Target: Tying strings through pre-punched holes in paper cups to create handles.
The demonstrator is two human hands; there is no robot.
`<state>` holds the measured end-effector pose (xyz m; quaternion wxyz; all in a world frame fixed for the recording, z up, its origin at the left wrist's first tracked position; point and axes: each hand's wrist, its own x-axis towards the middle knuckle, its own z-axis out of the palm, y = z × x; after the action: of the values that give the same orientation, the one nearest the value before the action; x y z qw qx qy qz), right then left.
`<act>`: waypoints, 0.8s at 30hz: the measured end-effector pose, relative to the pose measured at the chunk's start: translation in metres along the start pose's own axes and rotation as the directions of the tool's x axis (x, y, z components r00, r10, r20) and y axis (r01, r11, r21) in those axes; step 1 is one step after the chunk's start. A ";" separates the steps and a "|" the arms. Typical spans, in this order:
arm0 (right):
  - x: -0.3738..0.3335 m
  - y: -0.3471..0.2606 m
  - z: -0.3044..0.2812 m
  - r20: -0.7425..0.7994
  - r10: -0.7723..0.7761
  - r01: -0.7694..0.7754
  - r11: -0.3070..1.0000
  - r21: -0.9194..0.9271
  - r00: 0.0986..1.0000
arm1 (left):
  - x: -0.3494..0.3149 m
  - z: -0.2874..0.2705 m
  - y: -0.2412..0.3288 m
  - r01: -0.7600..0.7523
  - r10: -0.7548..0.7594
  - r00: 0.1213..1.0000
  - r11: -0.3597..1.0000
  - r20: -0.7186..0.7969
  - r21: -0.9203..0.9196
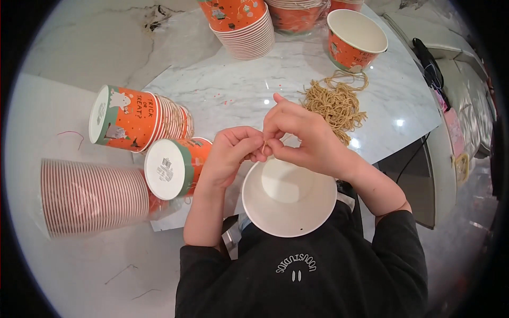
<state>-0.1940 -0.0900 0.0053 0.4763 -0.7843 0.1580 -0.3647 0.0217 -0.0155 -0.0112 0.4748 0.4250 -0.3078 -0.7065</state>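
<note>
White round paper bucket [286, 218], open side up, is sitting right at the near middle, up against the person's black T-shirt [339, 270] and between the two forearms. There's a little dark hole [301, 229] close to its near rim.

Both hands are at the bucket's far rim. Left hand [233, 151] has thumb and fingers pinched tight, right hand [299, 137] is pinched in from the other side, and the fingertips meet around a short bit of thin tan string [264, 147]. Fingers cover most of it, so I honestly can't tell if that's a knot or a loop, or whether it's tied to the bucket.

Just beyond the right hand there's a tangled heap of tan string [335, 108] on the white marbled table [400, 98]. Behind that, far right, stands an open orange-and-green printed paper bucket [344, 52] with a white inside.

Far middle: an upside-down stack of orange printed buckets [243, 37], with a plastic-wrapped stack [296, 18] just right of it. Over on the left, a stack of orange buckets with a green band [130, 119] lies on its side, a similar orange-and-green bucket [197, 156] lies just nearer, and a long plastic-wrapped stack of white-rimmed buckets [95, 196] is nearest.
</note>
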 end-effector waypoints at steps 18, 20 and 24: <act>0.001 0.003 -0.004 0.062 -0.080 0.081 0.997 -0.011 0.995 | -0.004 0.010 0.001 -0.077 0.088 0.995 0.982 -0.057 0.175; 0.001 0.004 -0.003 0.057 -0.068 0.069 0.998 -0.009 0.996 | -0.004 0.009 0.002 -0.063 0.074 0.996 0.982 -0.054 0.178; 0.000 0.003 0.002 0.038 -0.038 0.038 0.999 -0.001 0.999 | -0.003 0.005 0.001 -0.040 0.042 0.999 0.980 -0.002 0.195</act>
<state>-0.1920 -0.0904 0.0019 0.4715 -0.7945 0.1344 -0.3584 0.0183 -0.0133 -0.0075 0.4464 0.4653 -0.3827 -0.6616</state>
